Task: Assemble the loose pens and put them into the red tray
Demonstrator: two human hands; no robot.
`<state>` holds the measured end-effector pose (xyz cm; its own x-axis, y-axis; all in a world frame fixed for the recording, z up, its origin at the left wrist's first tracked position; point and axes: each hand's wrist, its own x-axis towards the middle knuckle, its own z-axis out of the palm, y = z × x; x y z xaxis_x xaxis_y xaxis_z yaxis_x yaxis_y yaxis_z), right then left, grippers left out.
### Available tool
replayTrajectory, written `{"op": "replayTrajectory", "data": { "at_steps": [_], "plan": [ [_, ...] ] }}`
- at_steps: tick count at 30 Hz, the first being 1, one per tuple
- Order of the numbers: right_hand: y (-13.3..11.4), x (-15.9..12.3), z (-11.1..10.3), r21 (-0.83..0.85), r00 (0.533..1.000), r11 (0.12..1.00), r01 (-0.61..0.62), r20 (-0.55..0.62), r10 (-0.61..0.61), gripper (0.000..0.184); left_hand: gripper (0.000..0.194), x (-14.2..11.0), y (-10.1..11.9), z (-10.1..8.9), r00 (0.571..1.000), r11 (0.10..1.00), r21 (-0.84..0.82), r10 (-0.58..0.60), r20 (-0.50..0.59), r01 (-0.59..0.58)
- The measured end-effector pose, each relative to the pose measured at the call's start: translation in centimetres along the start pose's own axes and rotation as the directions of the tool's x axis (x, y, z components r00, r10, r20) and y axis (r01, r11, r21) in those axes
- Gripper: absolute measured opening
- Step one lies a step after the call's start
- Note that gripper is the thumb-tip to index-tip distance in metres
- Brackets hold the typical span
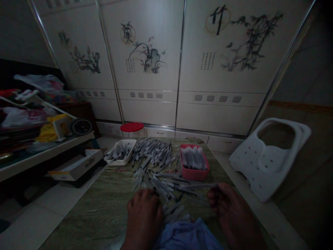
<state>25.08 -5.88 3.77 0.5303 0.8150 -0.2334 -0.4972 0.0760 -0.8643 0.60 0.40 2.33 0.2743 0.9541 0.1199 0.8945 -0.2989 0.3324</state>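
A loose heap of slim transparent plastic pens (156,177) covers the middle of a green wood-grain table (85,218). My right hand (229,208) is at the lower right of the heap, its fingertips pinching the end of one long pen (195,185). My left hand (143,218) curls over the near edge of the heap, with its fingers among the pens. I cannot tell whether it grips one. A white tray (120,151) holds several pens at the far left of the table. A red tray (194,161) holds a tidy row of pens.
A blue cloth (187,236) lies at the near table edge between my hands. A red stool (131,127) stands beyond the table, before white wardrobe doors (148,69). A white plastic seat (267,158) is at right. A cluttered shelf (44,152) is at left.
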Motion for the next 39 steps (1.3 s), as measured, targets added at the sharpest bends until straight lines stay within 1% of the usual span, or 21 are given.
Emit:
{"op": "replayTrajectory", "data": {
  "at_steps": [5,8,13,17,23,28,30,32,35,39],
  "plan": [
    [0.1,0.0,0.0,-0.007,1.000,1.000,0.010,0.008,-0.010,0.025,0.021,0.1,-0.2,0.3,1.000,0.999,-0.047,-0.013,0.028,0.014],
    [0.0,-0.2,0.1,-0.017,1.000,1.000,0.000,0.007,0.000,0.026,0.020,0.2,-0.6,0.8,1.000,0.997,-0.082,0.009,0.026,-0.007],
    [0.1,-0.3,0.2,-0.027,1.000,1.000,0.005,-0.006,-0.006,0.028,0.016,0.3,-1.2,1.5,0.999,0.988,-0.149,0.039,-0.008,-0.039],
    [0.3,-0.2,0.2,-0.048,1.000,0.999,0.005,-0.005,-0.005,0.029,0.016,0.4,-1.3,1.4,0.997,0.975,-0.211,0.055,-0.050,-0.064],
    [0.6,0.0,0.2,-0.069,1.000,0.998,0.014,-0.014,-0.015,0.029,0.017,0.4,-1.5,1.3,0.998,0.970,-0.239,0.045,-0.036,-0.052],
    [0.7,0.2,0.0,-0.134,0.999,0.990,0.043,-0.014,-0.045,0.028,0.020,0.6,-2.0,1.8,0.996,0.939,-0.336,0.057,-0.072,-0.078],
    [0.7,0.1,0.0,-0.183,0.997,0.981,0.070,0.000,-0.071,0.028,0.020,0.8,-2.1,1.8,0.995,0.941,-0.326,0.072,-0.075,-0.093],
    [0.7,0.1,0.0,-0.213,0.996,0.973,0.086,0.006,-0.087,0.027,0.020,0.8,-2.0,1.7,0.995,0.957,-0.273,0.090,-0.051,-0.100],
    [0.7,0.1,0.0,-0.208,0.997,0.976,0.071,-0.015,-0.076,0.028,0.022,0.7,-1.5,1.2,0.993,0.973,-0.198,0.117,-0.021,-0.119],
    [0.7,0.2,-0.1,-0.201,0.997,0.976,0.080,-0.005,-0.083,0.029,0.020,0.4,-0.7,0.6,0.989,0.976,-0.159,0.149,0.001,-0.147]
  ]
}}
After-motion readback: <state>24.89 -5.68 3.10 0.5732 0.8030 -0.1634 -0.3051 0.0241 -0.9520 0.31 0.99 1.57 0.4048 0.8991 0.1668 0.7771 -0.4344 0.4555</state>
